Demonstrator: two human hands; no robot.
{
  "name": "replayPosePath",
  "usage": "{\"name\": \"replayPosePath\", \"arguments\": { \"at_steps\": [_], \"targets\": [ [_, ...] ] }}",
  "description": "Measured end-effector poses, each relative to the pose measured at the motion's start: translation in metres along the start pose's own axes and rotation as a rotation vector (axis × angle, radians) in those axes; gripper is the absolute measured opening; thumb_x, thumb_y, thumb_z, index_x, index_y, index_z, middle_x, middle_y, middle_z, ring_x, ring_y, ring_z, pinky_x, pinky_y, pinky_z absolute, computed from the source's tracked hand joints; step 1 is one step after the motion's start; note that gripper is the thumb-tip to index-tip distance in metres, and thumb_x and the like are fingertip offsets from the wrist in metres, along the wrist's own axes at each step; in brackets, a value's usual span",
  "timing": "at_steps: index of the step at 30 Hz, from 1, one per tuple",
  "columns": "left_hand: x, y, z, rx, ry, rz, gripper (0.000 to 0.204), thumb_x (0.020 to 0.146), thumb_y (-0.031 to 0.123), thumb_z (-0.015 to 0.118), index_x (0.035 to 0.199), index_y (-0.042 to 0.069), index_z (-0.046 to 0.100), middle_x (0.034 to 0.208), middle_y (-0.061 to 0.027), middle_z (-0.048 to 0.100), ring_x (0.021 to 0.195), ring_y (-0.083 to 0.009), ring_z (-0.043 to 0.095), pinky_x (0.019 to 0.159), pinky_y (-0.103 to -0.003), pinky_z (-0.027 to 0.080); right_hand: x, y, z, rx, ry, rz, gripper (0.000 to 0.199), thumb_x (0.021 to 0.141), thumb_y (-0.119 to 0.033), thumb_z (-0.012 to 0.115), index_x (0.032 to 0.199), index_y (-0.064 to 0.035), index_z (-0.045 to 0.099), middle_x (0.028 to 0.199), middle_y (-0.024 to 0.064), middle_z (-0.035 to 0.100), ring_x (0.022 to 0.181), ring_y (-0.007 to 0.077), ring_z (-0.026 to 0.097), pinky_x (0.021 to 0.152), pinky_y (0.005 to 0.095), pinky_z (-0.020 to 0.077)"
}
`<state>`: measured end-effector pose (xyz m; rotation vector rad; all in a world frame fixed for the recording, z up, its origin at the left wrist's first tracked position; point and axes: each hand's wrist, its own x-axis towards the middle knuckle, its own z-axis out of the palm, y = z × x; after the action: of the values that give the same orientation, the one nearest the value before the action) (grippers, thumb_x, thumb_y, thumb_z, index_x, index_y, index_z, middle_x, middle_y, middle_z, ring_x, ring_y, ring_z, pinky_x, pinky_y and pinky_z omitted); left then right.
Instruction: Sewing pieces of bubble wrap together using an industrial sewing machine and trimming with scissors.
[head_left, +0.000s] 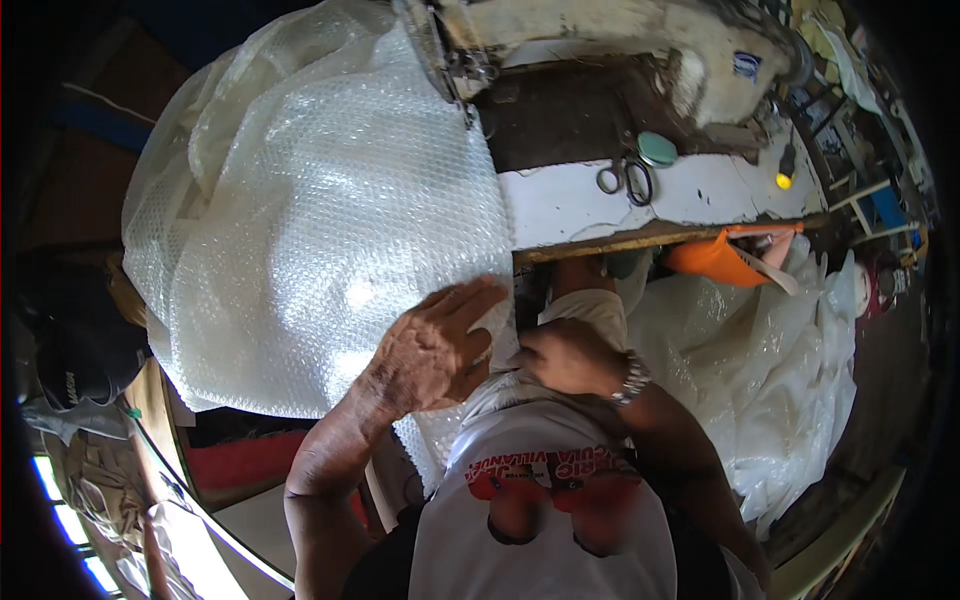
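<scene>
Since bubble wrap (330, 190) reaches the sewing machine (570, 24), the left hand (428, 345), fingers half-spread, seemingly steadies it; right hand (572, 358) curled, hold unclear.

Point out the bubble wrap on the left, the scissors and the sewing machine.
Bubble wrap (325, 205): head view, middle of the sheet.
Scissors (627, 161): head view, where the handles meet.
Sewing machine (610, 22): head view, on its long arm.

A head-worn fisheye looks down — near the hands (432, 345) (572, 358).

Left fingers (474, 302) partly extended, right fingers (536, 348) curled nearby.
</scene>
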<state>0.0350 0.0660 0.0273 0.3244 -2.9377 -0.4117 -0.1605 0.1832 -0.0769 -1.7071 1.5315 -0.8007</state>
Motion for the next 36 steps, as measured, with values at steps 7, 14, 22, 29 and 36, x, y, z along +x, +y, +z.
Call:
{"name": "replayPosePath", "arguments": {
  "at_steps": [7,14,22,29,36],
  "targets": [
    [-0.016,-0.008,-0.004,-0.161,0.037,0.01,0.013,0.08,0.009,0.072,0.079,-0.003,0.066,0.135,-0.0229,0.064,0.129,-0.0344,0.062,0.106,-0.043,0.054,0.095,-0.094,-0.136,1.048,0.129,-0.327,0.043,0.111,-0.037,0.043,0.075,-0.0136,0.041,0.061,-0.0056,0.028,0.05,0.0063,0.021,0.047,0.027,0.0198],
    [-0.019,-0.027,0.021,-0.197,0.085,-0.039,0.015,0.084,0.01,0.07,0.086,-0.004,0.067,0.136,-0.021,0.063,0.13,-0.0329,0.061,0.106,-0.04,0.054,0.183,-0.061,-0.076,0.561,0.197,-0.315,0.049,0.11,-0.046,0.047,0.07,-0.0173,0.045,0.058,-0.0116,0.033,0.047,0.0025,0.025,0.042,0.0218,0.0242],
    [-0.018,-0.046,0.016,-0.247,0.118,-0.03,0.014,0.084,0.009,0.07,0.086,-0.004,0.066,0.137,-0.0209,0.063,0.13,-0.0328,0.062,0.107,-0.041,0.054,0.204,-0.048,-0.06,-0.024,0.272,-0.356,0.05,0.111,-0.041,0.046,0.079,-0.0027,0.051,0.064,0.005,0.05,0.059,0.0177,0.047,0.059,0.0383,0.0428],
    [-0.035,-0.055,0.019,-0.298,0.168,0.004,0.016,0.085,0.011,0.07,0.082,-0.003,0.066,0.137,-0.0206,0.064,0.129,-0.0325,0.062,0.108,-0.041,0.054,0.171,-0.047,-0.093,-0.451,0.286,-0.221,0.031,0.098,-0.009,0.054,0.127,-0.0059,0.064,0.13,0.012,0.065,0.115,0.0315,0.063,0.091,0.0443,0.0522],
    [-0.034,-0.059,0.021,-0.385,0.166,-0.005,0.017,0.085,0.01,0.068,0.077,-0.004,0.063,0.137,-0.0219,0.063,0.129,-0.0343,0.062,0.108,-0.042,0.053,0.174,-0.039,-0.079,-0.854,0.106,-0.093,0.058,0.092,-0.001,0.052,0.148,-0.0145,0.055,0.16,0.0017,0.048,0.145,0.0244,0.046,0.117,0.0562,0.0356]
  ]
}}
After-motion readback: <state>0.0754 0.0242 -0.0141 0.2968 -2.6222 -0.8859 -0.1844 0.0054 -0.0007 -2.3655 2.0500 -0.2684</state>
